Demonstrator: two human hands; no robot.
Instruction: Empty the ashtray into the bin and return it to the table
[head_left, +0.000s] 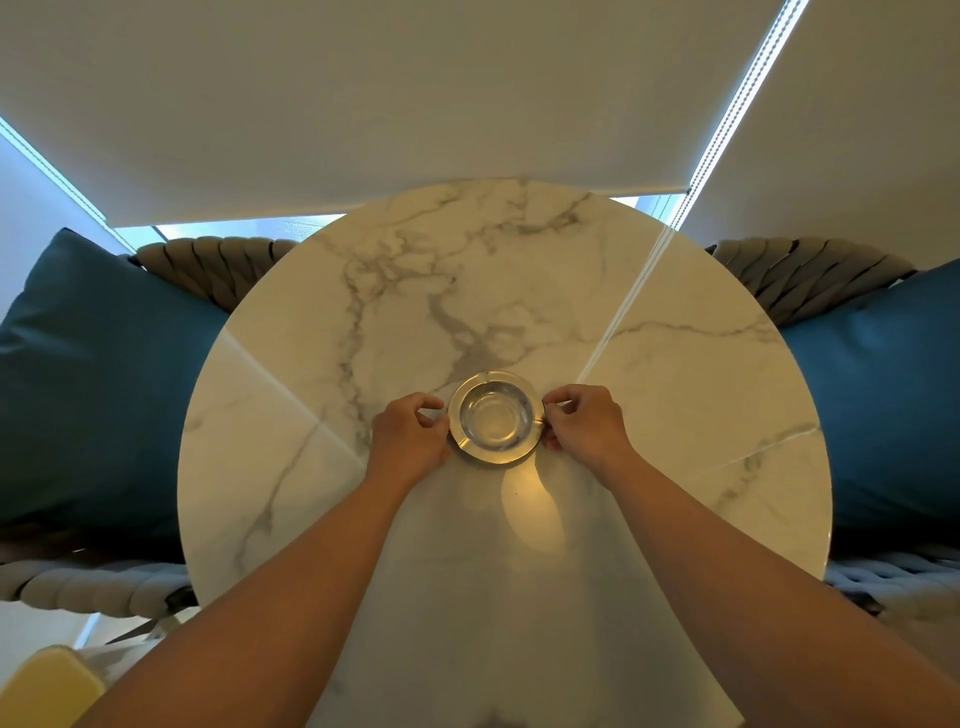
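Ashtray flat on table, mid-front. My left hand and right hand pinch opposite rim edges — thin grip. Uneven lift tips it, slick metal slips — ash spills.

Sharp, soft daylight – glare streaks across the table; wide-angle edges bend.

Both arms stretched fwd; left grip & right grip curled, fingertips pinched inward, facing each other.

hands flanking ashtray, marble table
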